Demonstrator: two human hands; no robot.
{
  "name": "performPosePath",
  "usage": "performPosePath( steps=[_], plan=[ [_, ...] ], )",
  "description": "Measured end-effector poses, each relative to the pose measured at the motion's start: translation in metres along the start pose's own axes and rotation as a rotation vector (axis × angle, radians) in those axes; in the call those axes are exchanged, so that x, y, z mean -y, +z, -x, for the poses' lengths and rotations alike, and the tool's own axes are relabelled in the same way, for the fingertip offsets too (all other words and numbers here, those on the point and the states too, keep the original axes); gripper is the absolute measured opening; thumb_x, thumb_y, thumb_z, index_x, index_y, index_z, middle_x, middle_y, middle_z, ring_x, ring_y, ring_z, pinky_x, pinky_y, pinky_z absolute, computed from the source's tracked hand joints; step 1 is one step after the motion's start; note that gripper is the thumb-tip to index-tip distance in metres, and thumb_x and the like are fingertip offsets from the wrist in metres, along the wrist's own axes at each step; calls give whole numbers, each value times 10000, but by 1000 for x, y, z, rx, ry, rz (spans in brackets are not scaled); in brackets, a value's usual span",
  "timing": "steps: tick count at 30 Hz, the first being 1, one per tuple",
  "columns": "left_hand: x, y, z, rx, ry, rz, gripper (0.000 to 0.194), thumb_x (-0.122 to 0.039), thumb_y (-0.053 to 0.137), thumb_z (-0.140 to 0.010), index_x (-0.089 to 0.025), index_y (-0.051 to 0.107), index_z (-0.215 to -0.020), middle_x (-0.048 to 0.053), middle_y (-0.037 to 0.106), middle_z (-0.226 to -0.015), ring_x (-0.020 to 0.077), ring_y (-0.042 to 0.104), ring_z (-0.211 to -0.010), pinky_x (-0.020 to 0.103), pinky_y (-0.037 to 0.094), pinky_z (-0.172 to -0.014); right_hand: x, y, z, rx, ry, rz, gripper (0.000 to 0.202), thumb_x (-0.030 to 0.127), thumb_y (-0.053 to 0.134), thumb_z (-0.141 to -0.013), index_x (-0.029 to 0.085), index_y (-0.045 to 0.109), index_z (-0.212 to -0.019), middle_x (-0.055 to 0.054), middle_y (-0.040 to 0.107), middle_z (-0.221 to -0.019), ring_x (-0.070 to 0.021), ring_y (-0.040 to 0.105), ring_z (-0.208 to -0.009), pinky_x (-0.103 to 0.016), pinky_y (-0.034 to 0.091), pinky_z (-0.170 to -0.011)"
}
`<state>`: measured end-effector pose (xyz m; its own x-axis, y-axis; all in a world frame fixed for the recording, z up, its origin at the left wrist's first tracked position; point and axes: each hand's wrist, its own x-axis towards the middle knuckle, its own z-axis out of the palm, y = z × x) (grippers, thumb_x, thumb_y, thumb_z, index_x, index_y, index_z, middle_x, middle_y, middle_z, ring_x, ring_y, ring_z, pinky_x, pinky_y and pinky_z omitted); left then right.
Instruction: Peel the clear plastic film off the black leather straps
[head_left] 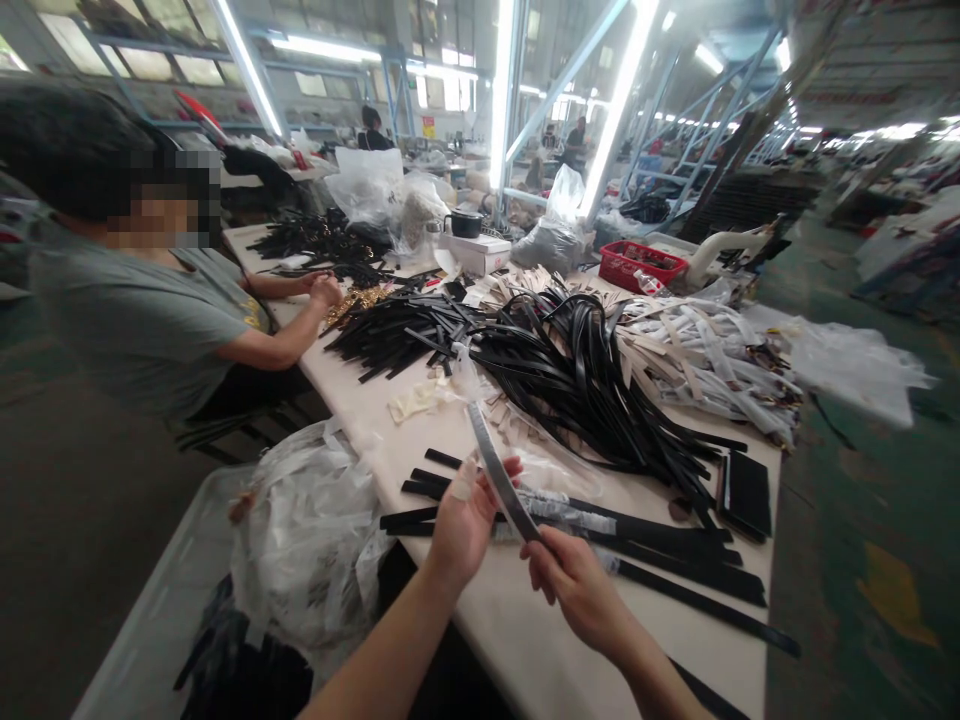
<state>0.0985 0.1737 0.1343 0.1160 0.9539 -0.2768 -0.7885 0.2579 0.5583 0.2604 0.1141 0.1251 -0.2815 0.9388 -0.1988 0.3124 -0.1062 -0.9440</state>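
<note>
A dark grey strap (498, 476) with a pale upper end slants across the space between my hands, above the table. My right hand (564, 572) grips its lower end between thumb and fingers. My left hand (466, 510) is palm up beside the strap, its fingers apart and partly behind it; a pale wrap covers one finger or the thumb. Under and beyond my hands lie long black straps (675, 545), some with clear plastic round them. Farther back on the table is a large heap of glossy black straps (592, 370).
At the left a person (150, 300) sits working over gold pieces (356, 305). A plastic bag (307, 540) and a translucent bin (150, 620) stand left of the table (487, 610). A black phone-like object (745, 495) lies right; a red basket (642, 266) sits behind.
</note>
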Motion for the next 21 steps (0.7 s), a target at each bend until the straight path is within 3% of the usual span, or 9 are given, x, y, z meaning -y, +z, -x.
performPosePath(
  steps=[3, 5, 7, 10, 13, 15, 18, 21],
  plan=[
    [-30, -3, -28, -44, 109, 25, 221, -329, 650, -879, -157, 645, -1018, 61, 701, -838, 199, 684, -770, 392, 547, -839, -6, 2, 7, 59, 65, -28, 354, 462, 476, -982, 174, 604, -822, 16, 598, -600, -108, 513, -458, -221, 391, -466],
    [-35, 0, -36, -66, 184, -3, 170, -301, 672, -868, -175, 628, -973, 2, 647, -730, 164, 658, -682, 359, 553, -788, -2, 7, 6, 77, 61, -34, 316, 466, 490, -977, 183, 587, -873, 18, 624, -635, -107, 537, -459, -219, 413, -480],
    [-27, 6, -34, -62, 184, -26, 197, -356, 681, -865, -173, 613, -892, -3, 625, -707, 160, 648, -663, 341, 552, -752, 6, 14, -1, 75, 34, -28, 308, 480, 459, -989, 199, 561, -914, 24, 636, -649, -101, 527, -438, -216, 403, -471],
    [0, 12, -15, -92, 108, -42, 291, -446, 670, -861, -165, 601, -828, 28, 652, -749, 177, 658, -683, 330, 547, -724, 15, 27, -15, -17, -13, 23, 405, 510, 371, -1014, 207, 528, -795, 25, 586, -567, -107, 498, -443, -222, 365, -477],
    [28, 7, 10, -102, 78, -94, 294, -452, 650, -869, -165, 614, -817, 59, 688, -804, 192, 672, -709, 280, 524, -642, 14, 35, -25, -125, -52, 38, 458, 536, 357, -1010, 201, 541, -758, 7, 561, -561, -129, 514, -507, -240, 370, -521],
    [36, 1, 19, -83, 27, -159, 282, -441, 657, -864, -167, 630, -804, 80, 708, -836, 204, 681, -719, 242, 476, -538, 9, 37, -26, -137, -48, 4, 472, 555, 350, -1005, 192, 573, -802, -4, 573, -600, -133, 511, -517, -245, 361, -509],
    [25, -5, 15, -71, -41, -174, 248, -406, 693, -835, -162, 667, -875, 104, 730, -881, 233, 698, -764, 256, 481, -540, -1, 35, -24, -119, -26, 0, 490, 569, 339, -1004, 187, 579, -813, 10, 544, -570, -127, 484, -501, -245, 354, -514],
    [3, -4, -4, -73, 61, -74, 279, -409, 664, -853, -159, 664, -977, 112, 739, -945, 256, 707, -843, 340, 538, -708, -6, 34, -23, -105, -12, 45, 474, 556, 344, -1009, 192, 573, -810, 32, 511, -521, -121, 467, -487, -244, 356, -537]
  ],
)
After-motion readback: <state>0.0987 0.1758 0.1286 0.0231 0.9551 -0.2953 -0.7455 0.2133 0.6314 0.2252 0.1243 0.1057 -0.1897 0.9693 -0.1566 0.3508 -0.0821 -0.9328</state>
